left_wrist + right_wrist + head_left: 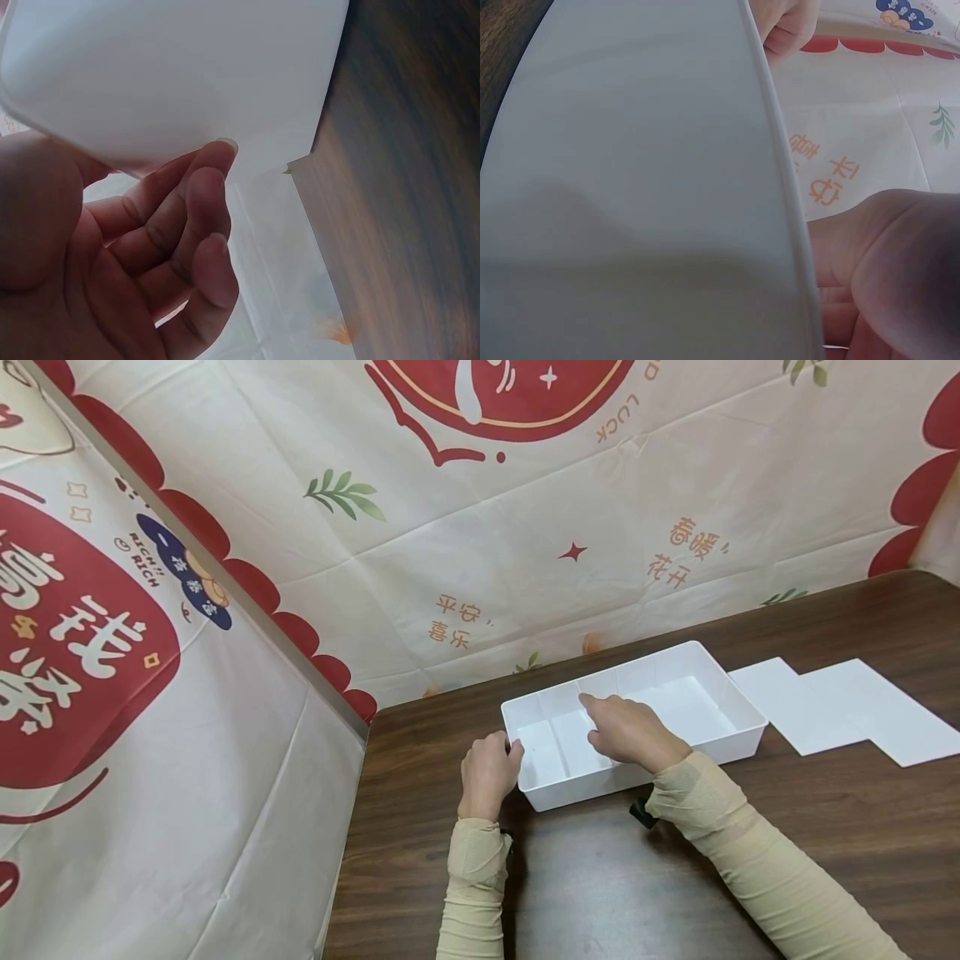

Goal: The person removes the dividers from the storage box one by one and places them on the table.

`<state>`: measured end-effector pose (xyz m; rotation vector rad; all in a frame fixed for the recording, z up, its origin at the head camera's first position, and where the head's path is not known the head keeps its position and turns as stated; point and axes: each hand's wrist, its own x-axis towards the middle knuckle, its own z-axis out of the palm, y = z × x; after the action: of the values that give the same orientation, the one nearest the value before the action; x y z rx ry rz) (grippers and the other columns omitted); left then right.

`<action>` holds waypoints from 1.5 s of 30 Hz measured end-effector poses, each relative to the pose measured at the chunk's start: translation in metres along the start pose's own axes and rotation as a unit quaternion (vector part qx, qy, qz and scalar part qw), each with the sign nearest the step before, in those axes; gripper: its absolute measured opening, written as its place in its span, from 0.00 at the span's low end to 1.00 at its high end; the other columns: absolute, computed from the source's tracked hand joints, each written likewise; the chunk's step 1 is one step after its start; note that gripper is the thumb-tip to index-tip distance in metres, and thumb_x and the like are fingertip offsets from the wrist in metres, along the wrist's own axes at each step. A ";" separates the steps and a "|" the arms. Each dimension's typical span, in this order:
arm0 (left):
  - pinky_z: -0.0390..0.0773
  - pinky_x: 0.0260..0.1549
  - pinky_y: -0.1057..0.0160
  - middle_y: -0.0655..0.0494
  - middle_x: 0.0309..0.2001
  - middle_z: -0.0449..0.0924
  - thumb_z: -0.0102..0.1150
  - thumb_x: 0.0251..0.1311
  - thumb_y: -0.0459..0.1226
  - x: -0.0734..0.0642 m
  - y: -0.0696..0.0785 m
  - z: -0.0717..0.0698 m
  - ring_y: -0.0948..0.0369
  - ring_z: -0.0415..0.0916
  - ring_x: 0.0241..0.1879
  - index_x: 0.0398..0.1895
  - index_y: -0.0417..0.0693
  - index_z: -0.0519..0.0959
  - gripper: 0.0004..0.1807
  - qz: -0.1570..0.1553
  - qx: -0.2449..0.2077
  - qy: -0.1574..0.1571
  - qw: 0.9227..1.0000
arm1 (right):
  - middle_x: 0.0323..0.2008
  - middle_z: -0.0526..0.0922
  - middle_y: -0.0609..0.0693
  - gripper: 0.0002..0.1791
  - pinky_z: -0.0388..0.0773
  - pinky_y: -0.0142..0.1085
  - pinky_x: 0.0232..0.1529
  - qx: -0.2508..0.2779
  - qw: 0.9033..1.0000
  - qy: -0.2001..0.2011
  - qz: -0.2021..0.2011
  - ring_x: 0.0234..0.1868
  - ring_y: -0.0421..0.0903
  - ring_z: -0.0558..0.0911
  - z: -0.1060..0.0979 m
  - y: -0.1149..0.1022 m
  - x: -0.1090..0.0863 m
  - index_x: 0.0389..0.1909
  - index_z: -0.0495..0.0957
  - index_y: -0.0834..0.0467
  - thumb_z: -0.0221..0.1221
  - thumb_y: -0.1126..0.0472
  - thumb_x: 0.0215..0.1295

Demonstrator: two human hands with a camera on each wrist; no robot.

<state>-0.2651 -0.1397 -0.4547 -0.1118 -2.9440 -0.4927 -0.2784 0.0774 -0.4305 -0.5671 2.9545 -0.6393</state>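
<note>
On the worktop (585, 893), we would do well to brace the white box (570, 792) and press evenly. Our left grip (486, 775) pinches its left end; whether our right grip (633, 733), above its inside, holds anything, we cannot tell. The box lies beside the left grip, beneath the right, before the white sheets (798, 710).

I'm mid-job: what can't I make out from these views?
- Head view: part of the interior of the white rectangular plastic tray, covered by the person's right grip.
- Head view: the far tip of the rightmost flat white sheet, cut off by the picture's right edge.
- Right wrist view: the right fingertips, behind the tray's wall.
- Left wrist view: the tray's interior, hidden by its outer side.
</note>
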 end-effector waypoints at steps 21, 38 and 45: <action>0.62 0.16 0.63 0.58 0.14 0.69 0.56 0.66 0.43 0.000 0.001 0.000 0.61 0.66 0.16 0.17 0.49 0.72 0.18 -0.005 0.001 -0.001 1.000 | 0.19 0.75 0.51 0.31 0.66 0.38 0.21 0.007 1.000 0.025 -0.016 0.21 0.47 0.71 -0.002 -0.002 -0.002 0.65 0.67 0.71 0.57 0.68 0.59; 0.63 0.16 0.62 0.58 0.15 0.69 0.55 0.66 0.43 0.000 0.002 0.000 0.60 0.67 0.16 0.17 0.49 0.72 0.19 -0.016 -0.004 -0.005 1.000 | 0.27 0.81 0.55 0.30 0.69 0.39 0.24 0.014 0.999 0.035 -0.018 0.25 0.47 0.74 -0.003 -0.001 -0.001 0.63 0.68 0.74 0.57 0.68 0.59; 0.62 0.16 0.62 0.58 0.15 0.69 0.55 0.67 0.43 0.000 0.001 0.000 0.60 0.67 0.16 0.18 0.48 0.73 0.18 -0.016 -0.004 -0.009 1.000 | 0.27 0.81 0.55 0.30 0.70 0.39 0.25 0.016 0.999 0.037 -0.021 0.26 0.47 0.74 -0.004 0.000 -0.002 0.63 0.68 0.74 0.57 0.68 0.59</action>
<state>-0.2650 -0.1382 -0.4547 -0.0698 -2.9661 -0.5108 -0.2773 0.0794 -0.4271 -0.6183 3.0014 -0.7247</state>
